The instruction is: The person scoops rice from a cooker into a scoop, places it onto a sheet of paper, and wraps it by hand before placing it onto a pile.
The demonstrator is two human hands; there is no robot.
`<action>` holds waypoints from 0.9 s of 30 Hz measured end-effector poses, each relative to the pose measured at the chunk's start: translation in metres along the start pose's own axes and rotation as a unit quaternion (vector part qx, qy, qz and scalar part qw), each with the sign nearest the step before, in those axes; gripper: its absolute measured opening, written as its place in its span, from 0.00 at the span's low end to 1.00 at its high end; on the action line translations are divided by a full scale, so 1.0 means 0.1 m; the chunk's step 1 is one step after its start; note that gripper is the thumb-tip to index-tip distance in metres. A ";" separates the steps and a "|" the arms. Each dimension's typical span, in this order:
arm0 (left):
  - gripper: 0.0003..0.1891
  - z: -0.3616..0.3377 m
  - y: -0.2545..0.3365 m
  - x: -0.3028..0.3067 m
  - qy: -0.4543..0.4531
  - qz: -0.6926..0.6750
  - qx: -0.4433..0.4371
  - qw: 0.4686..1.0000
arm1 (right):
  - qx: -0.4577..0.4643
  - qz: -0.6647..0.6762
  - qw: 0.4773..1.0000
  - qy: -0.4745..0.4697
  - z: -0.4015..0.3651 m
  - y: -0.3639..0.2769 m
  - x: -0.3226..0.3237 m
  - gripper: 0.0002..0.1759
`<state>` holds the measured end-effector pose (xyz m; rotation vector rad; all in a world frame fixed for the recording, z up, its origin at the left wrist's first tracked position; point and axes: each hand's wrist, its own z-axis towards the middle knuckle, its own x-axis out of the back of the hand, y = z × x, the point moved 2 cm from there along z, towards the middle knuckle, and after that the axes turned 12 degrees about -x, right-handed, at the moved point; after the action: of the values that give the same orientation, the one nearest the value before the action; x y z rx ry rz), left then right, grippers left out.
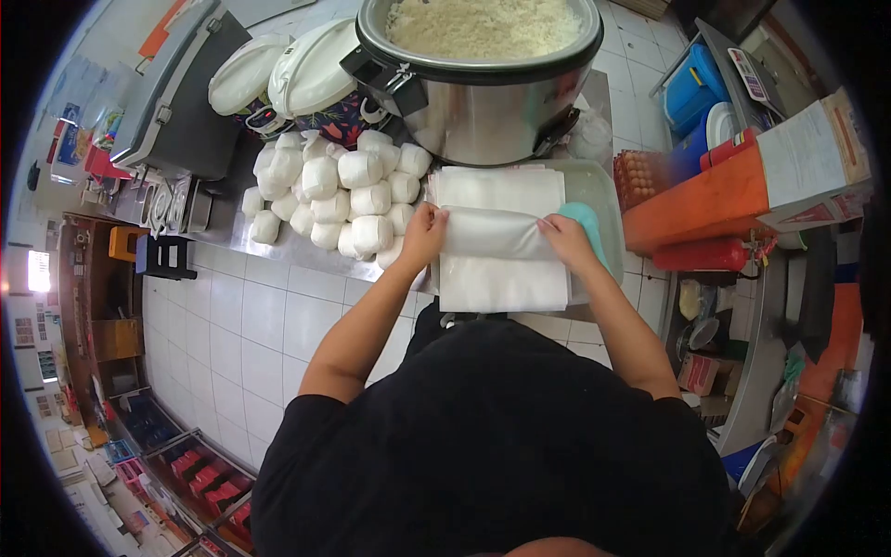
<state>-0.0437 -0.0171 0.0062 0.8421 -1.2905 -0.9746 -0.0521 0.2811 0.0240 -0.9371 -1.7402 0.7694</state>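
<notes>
A stack of white paper sheets (pixel 501 286) lies on a pale tray (pixel 591 181) in front of the person. Across its middle is a white paper roll or fold (pixel 494 233), pinched at both ends. My left hand (pixel 424 234) grips the left end, fingers closed. At the right end, my right hand (pixel 567 239) has its fingers closed on the same paper. A turquoise object (pixel 584 223) shows partly behind the right hand. To the left of the stack, several white paper-wrapped bundles (pixel 359 170) are piled on the metal table (pixel 357 268).
Beyond the tray stands a large steel cooker (pixel 483 116) full of rice (pixel 484 26). Two lidded patterned pots (pixel 320 79) are at the back left, beside a grey cooler (pixel 190 102). Eggs (pixel 639 176) and an orange cabinet (pixel 696 200) stand to the right.
</notes>
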 end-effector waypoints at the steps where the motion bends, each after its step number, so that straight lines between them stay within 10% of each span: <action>1: 0.12 0.08 0.00 -0.04 0.019 0.101 -0.013 0.995 | -0.052 -0.023 0.998 -0.009 0.11 0.03 -0.05 0.17; 6: 0.13 0.08 0.17 -0.06 -0.035 0.171 -0.018 0.985 | -0.094 -0.159 0.983 0.000 0.20 0.28 -0.17 0.23; 17: 0.11 -0.13 0.30 0.34 -0.146 -0.125 0.085 0.978 | -0.315 0.100 0.920 -0.212 -0.43 -0.11 0.31 0.31; 27: 0.19 -0.34 0.58 0.45 -0.306 -0.223 0.094 0.921 | -0.281 0.074 0.927 -0.239 -0.41 0.12 0.18 0.28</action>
<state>-0.0029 -0.0382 0.0732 1.0530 -1.7859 -1.5802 -0.0144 0.3058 0.0359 -1.3566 -2.4143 0.6326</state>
